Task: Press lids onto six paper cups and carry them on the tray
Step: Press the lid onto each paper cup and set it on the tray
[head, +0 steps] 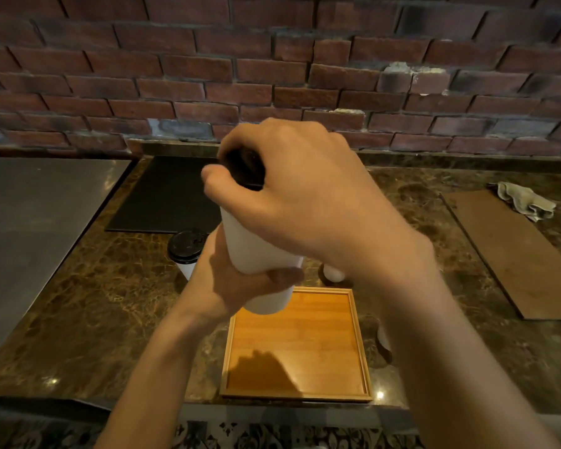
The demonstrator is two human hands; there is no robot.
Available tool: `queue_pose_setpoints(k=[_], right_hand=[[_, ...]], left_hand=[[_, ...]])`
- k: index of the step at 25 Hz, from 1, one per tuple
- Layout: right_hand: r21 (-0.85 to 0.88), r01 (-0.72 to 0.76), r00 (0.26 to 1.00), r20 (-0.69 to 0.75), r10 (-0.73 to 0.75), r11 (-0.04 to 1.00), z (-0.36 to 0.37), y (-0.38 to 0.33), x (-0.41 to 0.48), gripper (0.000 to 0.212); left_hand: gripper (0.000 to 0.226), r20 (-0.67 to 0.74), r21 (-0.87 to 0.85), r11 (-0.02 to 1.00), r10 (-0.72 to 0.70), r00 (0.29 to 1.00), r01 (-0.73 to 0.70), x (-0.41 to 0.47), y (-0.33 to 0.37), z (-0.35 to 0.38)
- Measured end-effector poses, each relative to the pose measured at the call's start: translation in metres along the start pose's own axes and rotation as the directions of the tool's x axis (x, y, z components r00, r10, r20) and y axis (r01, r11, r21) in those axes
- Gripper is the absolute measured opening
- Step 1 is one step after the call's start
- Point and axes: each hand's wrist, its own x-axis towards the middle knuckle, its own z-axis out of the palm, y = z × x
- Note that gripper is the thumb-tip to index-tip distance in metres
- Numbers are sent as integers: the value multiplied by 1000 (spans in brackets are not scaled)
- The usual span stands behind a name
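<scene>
My left hand [237,280] grips the lower part of a white paper cup [256,251], held tilted in the air above the far edge of the wooden tray [297,396]. My right hand [292,186] curls over the cup's top, its fingers round a black lid [243,166]. Nothing stands on the tray. A lidded white cup [186,251] stands on the counter left of my hands. Parts of two more white cups show behind my right arm, one [334,273] beyond the tray and one [383,338] to its right.
The brown marble counter [110,303] runs to a brick wall [272,59]. A black mat [169,196] lies at the back, a steel surface [30,222] on the left, a brown board [515,254] and a crumpled cloth [525,200] on the right.
</scene>
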Motion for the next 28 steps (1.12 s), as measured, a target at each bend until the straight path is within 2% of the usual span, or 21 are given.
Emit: queue_pose_setpoints(k=[1,3,4,5,7,9,11,12,15,18,21,22,24,26,28], right_hand=[[154,62,992,103,-79,986,-9,5,3,29],[454,65,937,279,-211,888,-23,15,7,27],[507,39,922,313,-227,861,-26,19,9,27],[488,7,928,323,-187,873,-25,19,10,26],[318,-66,966,256,-19,946,-11,14,10,27],[103,-161,983,102,151,982,4,4,8,35],[-3,-172,984,-39,171,985,11,-3,4,36],[22,-152,986,-62,153,988,9,-3,2,35],[204,-108,994,-14,113,973,-4,5,0,35],[305,-102,995,30,98,947,-9,18,-4,50],[492,-158,984,12,175,856,-9,38,-19,77],[555,-199,976,36,215,808,-9,45,-27,85],[677,-307,950,173,260,669,-1,53,-42,95],[701,-380,925,299,236,603,15,55,-52,96],[695,-421,907,343,246,583,32,54,-57,84]], left_hand=[[57,77,-67,997,-43,996,49,0,1,-6],[63,259,-179,971,-110,960,159,-1,0,-15],[65,307,-220,953,-134,942,207,-1,-2,-17],[67,319,-241,940,-157,935,240,0,-4,-16],[68,262,-204,946,-195,945,252,2,-5,-9],[63,140,-153,966,-188,972,209,3,-4,-3],[70,60,-109,977,-179,982,185,3,-1,-3],[71,53,-87,980,-173,984,177,4,1,-4],[64,105,-56,987,-142,984,149,6,6,-5],[57,158,-94,986,-122,980,138,8,8,-1],[50,158,-151,977,-126,979,150,8,5,1],[48,150,-165,973,-133,980,158,8,5,0],[45,161,-205,963,-142,977,174,8,2,-2],[48,188,-217,957,-155,970,195,7,0,-2],[49,229,-207,954,-167,959,216,6,-3,-1]])
